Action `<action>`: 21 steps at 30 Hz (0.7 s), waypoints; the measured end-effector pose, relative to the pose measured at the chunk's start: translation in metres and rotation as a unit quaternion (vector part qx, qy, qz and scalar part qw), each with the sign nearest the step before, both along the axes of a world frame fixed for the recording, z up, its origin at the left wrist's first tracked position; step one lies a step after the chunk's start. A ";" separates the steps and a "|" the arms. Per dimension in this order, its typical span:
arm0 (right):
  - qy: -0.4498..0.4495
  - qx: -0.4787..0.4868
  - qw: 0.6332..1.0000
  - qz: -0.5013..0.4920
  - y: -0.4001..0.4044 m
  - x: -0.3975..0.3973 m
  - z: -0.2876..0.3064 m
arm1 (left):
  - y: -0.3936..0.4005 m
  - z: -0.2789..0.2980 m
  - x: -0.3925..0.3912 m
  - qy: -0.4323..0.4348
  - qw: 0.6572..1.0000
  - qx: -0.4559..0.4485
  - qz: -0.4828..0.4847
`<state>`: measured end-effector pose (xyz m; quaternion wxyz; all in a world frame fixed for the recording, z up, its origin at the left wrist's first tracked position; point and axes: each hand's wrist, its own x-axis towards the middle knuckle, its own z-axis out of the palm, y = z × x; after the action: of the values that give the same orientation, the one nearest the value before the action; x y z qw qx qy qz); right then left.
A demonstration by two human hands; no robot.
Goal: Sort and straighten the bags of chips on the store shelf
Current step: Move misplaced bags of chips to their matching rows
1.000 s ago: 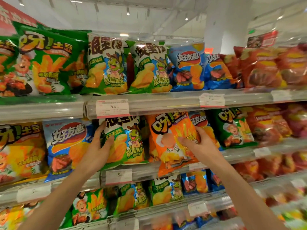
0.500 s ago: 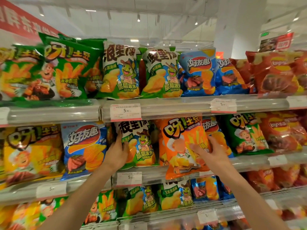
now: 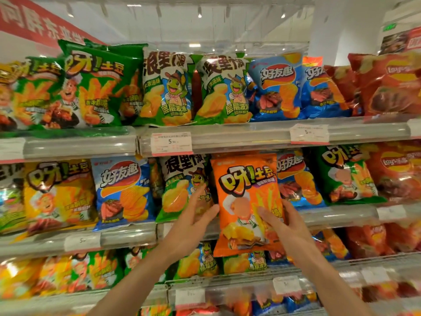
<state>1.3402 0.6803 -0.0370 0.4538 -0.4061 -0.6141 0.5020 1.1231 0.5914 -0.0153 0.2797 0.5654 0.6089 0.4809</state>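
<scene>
**Orange bag coming off the middle shelf**

The orange bag (image 3: pixel 248 201) now hangs out in front of the middle shelf (image 3: pixel 123 238), its bottom edge below the shelf lip; a second ago it sat further back among its neighbours. The right hand (image 3: pixel 287 224) grips its lower right side, fingers curled round the edge. The left hand (image 3: pixel 193 222), which was on the green frog bag (image 3: pixel 182 188), now touches the orange bag's left edge with straight fingers. It looks bound for another spot.

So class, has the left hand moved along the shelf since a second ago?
Yes. The left hand has moved right, from the frog bag's left edge across to the orange bag, which it now touches.
</scene>
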 end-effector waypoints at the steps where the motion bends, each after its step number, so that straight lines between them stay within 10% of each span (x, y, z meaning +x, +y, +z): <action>1: 0.001 -0.004 1.000 0.013 -0.002 -0.005 -0.004 | -0.003 -0.002 0.003 -0.022 1.000 0.004 -0.020; 21: -0.012 -0.008 0.982 0.186 -0.147 -0.261 0.005 | -0.194 -0.004 -0.206 -0.023 0.985 0.081 0.147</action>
<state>1.0788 0.5331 -0.0318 0.3418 -0.2941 -0.6802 0.5780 0.9170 0.3970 -0.0193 0.1728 0.4792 0.6382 0.5772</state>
